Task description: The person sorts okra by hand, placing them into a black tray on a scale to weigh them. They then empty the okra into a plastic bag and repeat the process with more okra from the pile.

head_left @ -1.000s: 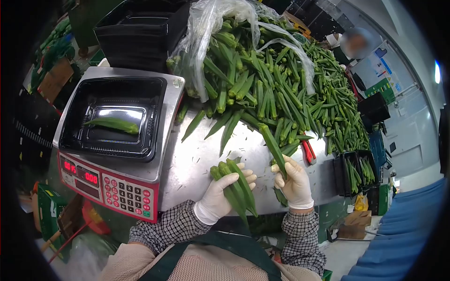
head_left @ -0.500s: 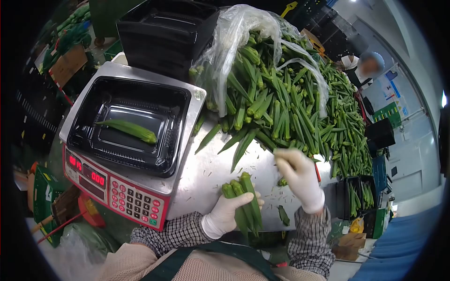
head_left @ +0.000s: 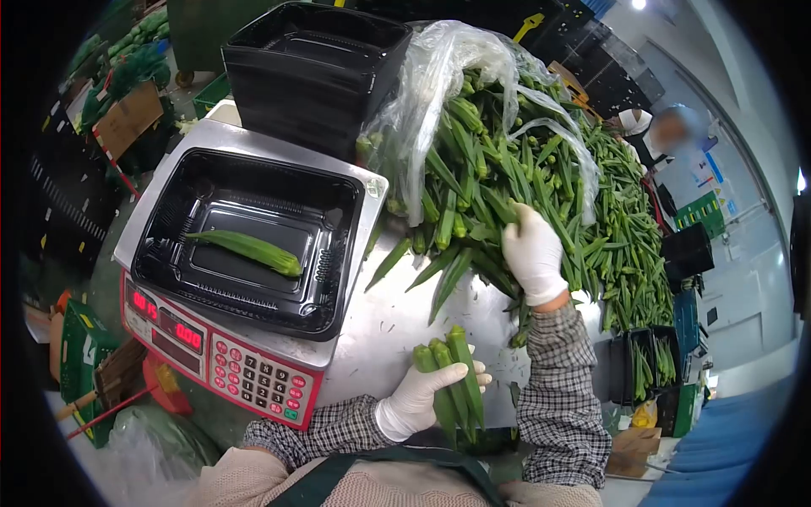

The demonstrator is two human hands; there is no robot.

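Observation:
My left hand (head_left: 422, 400), in a white glove, is wrapped round three okra pods (head_left: 454, 377) near the table's front edge. Higher up and to the right, my gloved right hand (head_left: 534, 253) is at the near side of a big okra pile (head_left: 486, 173); its fingertips are closed at a pod there, partly hidden by the hand. One okra pod (head_left: 247, 251) lies in an open black tray (head_left: 334, 287). That tray rests on a scale (head_left: 221, 348) with a red rim and lit red digits.
A tall stack of black trays (head_left: 304, 89) stands behind the scale. Clear plastic (head_left: 427, 93) drapes over the pile. Black trays with okra (head_left: 644, 363) sit at the right. A person in a blue cap (head_left: 672, 131) is at the back right.
My right hand has moved up and away from my body, from the bare metal to the okra pile. The three pods remain in my left hand. The view has shifted slightly.

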